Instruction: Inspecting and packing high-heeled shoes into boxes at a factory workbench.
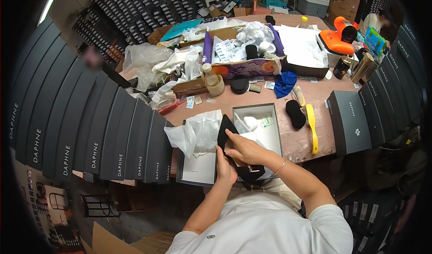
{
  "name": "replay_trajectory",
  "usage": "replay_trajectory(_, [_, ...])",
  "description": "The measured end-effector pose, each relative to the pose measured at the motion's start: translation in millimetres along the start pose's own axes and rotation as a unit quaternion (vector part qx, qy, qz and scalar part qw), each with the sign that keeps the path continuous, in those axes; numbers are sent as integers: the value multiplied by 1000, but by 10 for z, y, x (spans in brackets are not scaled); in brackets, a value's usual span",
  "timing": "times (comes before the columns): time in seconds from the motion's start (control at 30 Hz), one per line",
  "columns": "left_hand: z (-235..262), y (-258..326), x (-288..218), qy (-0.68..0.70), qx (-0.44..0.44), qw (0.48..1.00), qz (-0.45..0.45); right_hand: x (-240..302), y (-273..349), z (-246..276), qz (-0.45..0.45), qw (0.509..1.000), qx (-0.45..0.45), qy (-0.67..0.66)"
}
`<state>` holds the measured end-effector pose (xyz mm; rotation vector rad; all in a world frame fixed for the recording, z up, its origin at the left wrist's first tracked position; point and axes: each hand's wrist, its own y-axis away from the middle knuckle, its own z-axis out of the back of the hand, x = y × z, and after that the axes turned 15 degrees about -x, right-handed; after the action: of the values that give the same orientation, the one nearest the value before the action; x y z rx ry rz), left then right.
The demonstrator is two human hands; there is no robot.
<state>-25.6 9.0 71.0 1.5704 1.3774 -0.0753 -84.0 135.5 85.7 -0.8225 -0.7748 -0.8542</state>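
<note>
Both my hands are closed around a black pointed-toe shoe [223,130], its toe aimed away from me and its strap with a small buckle towards me. My left hand [226,169] grips its near left side. Over its right side lies my right hand [246,148], the fingers reaching to the upper and the inside. Beneath the shoe, an open grey shoebox [277,132] contains white tissue and a small packet. To its left, the box's other half [198,172] is white inside, with crumpled tissue paper [198,130] spread over it.
Stacked dark shoeboxes [85,123] wall off the left, and more shoeboxes [351,123] the right. A yellow shoehorn-like tool [311,128], a black oval pad [295,114], a blue cloth [285,84] and a glue bottle [213,84] lie beyond. Behind stands a purple carton [245,69] of paper scraps.
</note>
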Motion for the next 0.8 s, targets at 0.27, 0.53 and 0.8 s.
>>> replay_trajectory(0.27, [-21,-157,-2,27,-24,999,3,152,335,229,-48,994,-71,66])
replay_trajectory(0.53, [-83,217,285,-28,-9,991,-128,-176,6,-361,-24,999,-28,27])
replay_trajectory(0.8, [-94,68,-558,-24,79,995,-47,239,136,-287,48,999,-20,13])
